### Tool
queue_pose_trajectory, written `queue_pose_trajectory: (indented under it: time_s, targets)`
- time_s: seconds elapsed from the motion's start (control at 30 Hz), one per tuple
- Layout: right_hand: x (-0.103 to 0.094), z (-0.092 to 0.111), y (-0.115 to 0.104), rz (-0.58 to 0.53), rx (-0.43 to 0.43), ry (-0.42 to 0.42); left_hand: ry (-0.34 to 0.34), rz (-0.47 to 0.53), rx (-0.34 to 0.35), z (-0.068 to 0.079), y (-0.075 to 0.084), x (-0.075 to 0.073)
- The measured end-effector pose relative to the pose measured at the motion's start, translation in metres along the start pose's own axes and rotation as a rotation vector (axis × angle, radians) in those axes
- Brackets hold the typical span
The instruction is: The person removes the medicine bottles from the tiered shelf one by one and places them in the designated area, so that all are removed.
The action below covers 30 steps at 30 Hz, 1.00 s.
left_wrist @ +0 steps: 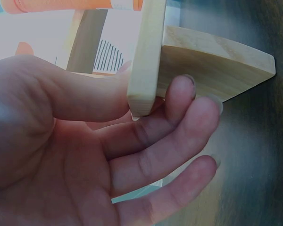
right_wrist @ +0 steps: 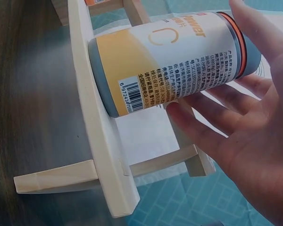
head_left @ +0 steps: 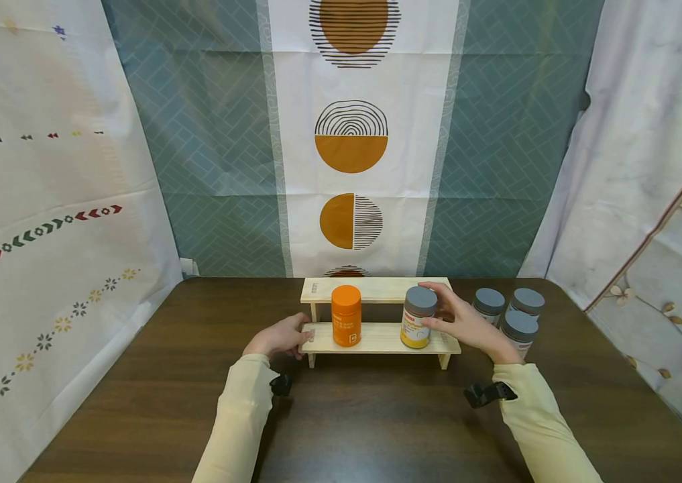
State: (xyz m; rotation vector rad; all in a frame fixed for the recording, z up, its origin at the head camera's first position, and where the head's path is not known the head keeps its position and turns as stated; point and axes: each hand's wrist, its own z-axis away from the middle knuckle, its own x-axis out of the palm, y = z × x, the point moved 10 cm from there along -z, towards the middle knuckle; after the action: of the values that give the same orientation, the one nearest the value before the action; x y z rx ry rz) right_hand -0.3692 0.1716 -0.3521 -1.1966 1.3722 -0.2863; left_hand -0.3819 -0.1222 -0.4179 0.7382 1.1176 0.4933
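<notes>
rack (head_left: pixel 380 337): left hand (head_left: pixel 280 336) pinching; right hand (head_left: pixel 469 325) gripping one of four grey-lidded jars (head_left: pixel 416 320); one orange jar (head_left: pixel 347 316)

Head view forward and down, close wrist views, seemingly palm-side, sharing shelf (head_left: pixel 380 339)

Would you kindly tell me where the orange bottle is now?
In the head view, the orange bottle stands on the lower shelf, left of the yellow-labelled bottle.

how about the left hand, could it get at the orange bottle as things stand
Probably yes: the left hand is close to the orange bottle and nothing visible stands between them, though it would likely have to let go of the shelf it grips first.
</notes>
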Motion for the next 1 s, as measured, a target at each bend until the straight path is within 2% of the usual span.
queue_pose_trajectory:
  time_s: [0.37,0.63,1.0]
  targets:
    - [-0.002,-0.001,0.008,-0.02,0.002,0.026,-0.007,-0.003,0.001,-0.002,-0.002,0.001]
    - [0.007,-0.002,0.017,-0.12,0.034,-0.031,-0.002,0.012,0.01,-0.002,-0.002,0.002]
    - [0.007,0.001,0.02,-0.097,0.07,-0.029,-0.004,-0.008,0.027,0.0,0.001,0.003]
